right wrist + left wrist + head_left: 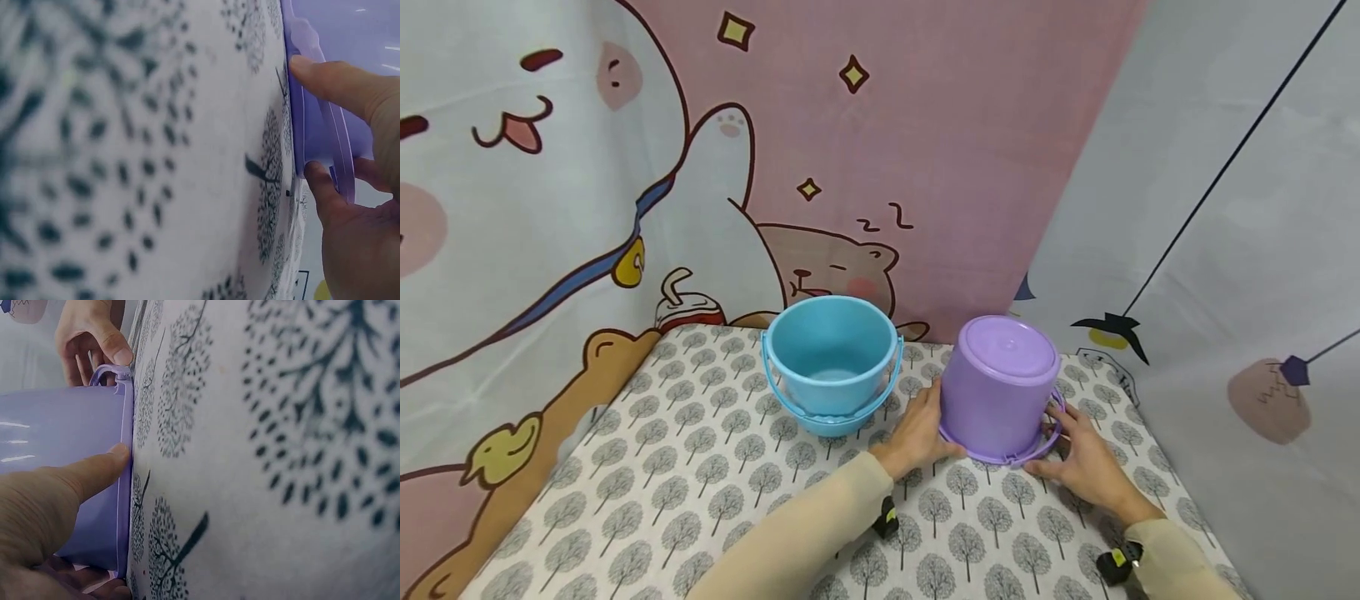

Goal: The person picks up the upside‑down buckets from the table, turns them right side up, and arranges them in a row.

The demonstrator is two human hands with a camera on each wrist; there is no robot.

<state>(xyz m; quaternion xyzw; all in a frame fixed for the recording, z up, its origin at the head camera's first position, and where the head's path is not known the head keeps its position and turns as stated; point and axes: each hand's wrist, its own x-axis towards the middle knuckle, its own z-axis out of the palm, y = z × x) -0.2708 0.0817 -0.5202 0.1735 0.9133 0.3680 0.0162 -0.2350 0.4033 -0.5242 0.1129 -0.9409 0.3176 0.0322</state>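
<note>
We're seeing the purple bucket (996, 417) standing upside down, base up, toward the back R of the tree-print cloth (625, 467), w/ its rim (125, 506) facing down. It's looking to be resting on the cloth, or v. nearly; we're not able to tell if there's a gap. The L hand (919, 429) is grasping the bucket: thumb's lying on the near side w/ its tip at the rim, fingers are going round the L side, partly hidden. The R hand (1086, 458) is grasping it opp., thumb crossing the purple handle (342, 147) to reach the rim, another fingertip sitting further round. We're reading this two-sided hold as sensible b/c the bucket's narrowing toward its base, so the wide rim is prob. giving the surest purchase & the pressure's balancing L/R. The handle's looping out on the R, passing inside that grip, so we're guessing the R hand is also controlling its swing.

Meanwhile the blue bucket (831, 367) is standing upright to the L, apart from both hands, mouth up, its blue handle (828, 417) hanging in front, prob. under its own weight. Behind, a cartoon backdrop (962, 167) is hanging.
</note>
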